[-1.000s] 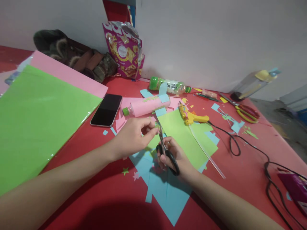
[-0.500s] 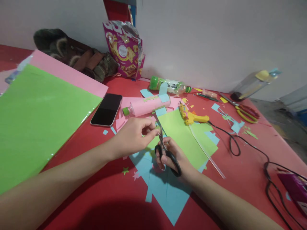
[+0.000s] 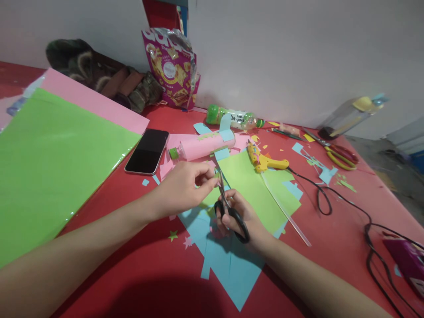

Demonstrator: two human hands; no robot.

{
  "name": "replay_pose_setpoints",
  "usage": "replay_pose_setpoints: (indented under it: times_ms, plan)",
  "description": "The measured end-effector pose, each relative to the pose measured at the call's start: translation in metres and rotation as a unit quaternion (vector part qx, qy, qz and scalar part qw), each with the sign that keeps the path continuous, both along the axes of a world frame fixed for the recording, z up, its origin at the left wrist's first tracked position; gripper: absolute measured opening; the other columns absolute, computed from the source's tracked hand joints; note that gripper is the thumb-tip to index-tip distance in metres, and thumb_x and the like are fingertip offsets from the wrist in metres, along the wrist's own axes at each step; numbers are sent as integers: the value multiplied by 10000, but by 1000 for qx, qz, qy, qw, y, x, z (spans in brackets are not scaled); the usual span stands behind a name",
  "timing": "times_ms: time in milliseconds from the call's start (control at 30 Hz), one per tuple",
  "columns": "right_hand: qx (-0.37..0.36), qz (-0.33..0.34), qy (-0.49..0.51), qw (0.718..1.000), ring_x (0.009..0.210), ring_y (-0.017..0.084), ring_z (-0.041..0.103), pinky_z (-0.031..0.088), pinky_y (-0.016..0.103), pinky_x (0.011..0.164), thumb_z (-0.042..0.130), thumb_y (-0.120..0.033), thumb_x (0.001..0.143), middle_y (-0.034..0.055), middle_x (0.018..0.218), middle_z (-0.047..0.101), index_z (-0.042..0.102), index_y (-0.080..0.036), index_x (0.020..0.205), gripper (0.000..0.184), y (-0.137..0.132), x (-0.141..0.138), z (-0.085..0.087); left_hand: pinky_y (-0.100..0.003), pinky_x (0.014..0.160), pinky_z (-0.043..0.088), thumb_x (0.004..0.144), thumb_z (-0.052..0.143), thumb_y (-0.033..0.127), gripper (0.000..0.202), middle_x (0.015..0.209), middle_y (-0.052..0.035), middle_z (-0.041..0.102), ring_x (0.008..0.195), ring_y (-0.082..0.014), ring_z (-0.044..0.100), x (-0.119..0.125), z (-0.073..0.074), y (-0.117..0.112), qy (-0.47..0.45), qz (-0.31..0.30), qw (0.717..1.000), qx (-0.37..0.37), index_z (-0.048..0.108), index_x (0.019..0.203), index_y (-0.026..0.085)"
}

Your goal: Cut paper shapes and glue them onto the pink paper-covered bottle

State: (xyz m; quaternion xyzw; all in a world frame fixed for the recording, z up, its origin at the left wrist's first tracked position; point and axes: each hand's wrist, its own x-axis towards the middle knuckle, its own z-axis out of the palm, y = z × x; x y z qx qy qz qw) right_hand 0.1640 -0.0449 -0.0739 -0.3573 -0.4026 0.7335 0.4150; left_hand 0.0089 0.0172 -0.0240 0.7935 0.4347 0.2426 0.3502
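Note:
My right hand (image 3: 243, 214) has its fingers through the loops of black-handled scissors (image 3: 236, 219), whose blades point away from me. At the blade tips, my left hand (image 3: 187, 183) pinches a small piece of paper, mostly hidden by the fingertips. Beneath both hands lie blue paper sheets (image 3: 238, 274) and a light green sheet (image 3: 265, 207). A green paper star (image 3: 172, 236) and a pink paper star (image 3: 187, 242) rest on the red table. Just beyond my left hand is a bottle wrapped in pink paper (image 3: 205, 145), lying on its side.
A yellow glue gun (image 3: 265, 162) with a black cord (image 3: 354, 205) lies to the right, near larger scissors (image 3: 341, 158). On the left are a phone (image 3: 147, 152) and a green paper pack (image 3: 66, 163). A snack bag (image 3: 172, 68) and green bottle (image 3: 232, 117) sit by the wall.
The scissor blades have come closer together at my left fingertips. Both hands stay in nearly the same place.

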Motion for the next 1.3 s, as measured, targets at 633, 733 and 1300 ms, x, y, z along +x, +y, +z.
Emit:
replay_pose_setpoints:
  times_ms: [633, 733, 1300]
  plan:
    - [9, 24, 14, 1000, 460, 39, 463, 351, 200, 441, 655, -387, 641, -68, 680, 439, 373, -223, 845, 384, 0, 1, 0, -183, 458, 340, 750, 443, 290, 239, 502, 36, 450, 483, -76, 439, -2, 5, 0, -3, -16, 997, -74, 426, 554, 153]
    - [14, 29, 13, 999, 461, 41, 455, 342, 202, 441, 652, -401, 639, -63, 679, 453, 368, -223, 849, 396, 0, 1, 0, -180, 449, 335, 748, 446, 287, 238, 500, 36, 446, 480, -75, 438, -3, 5, 0, -8, -20, 996, -81, 425, 553, 152]
    - [6, 24, 2, 1000, 442, 34, 457, 346, 185, 410, 663, -377, 631, -66, 690, 442, 386, -223, 838, 379, 0, 1, 0, -151, 406, 317, 727, 469, 259, 220, 470, 48, 449, 432, -54, 406, -4, 10, 1, 5, -26, 997, -69, 446, 539, 146]
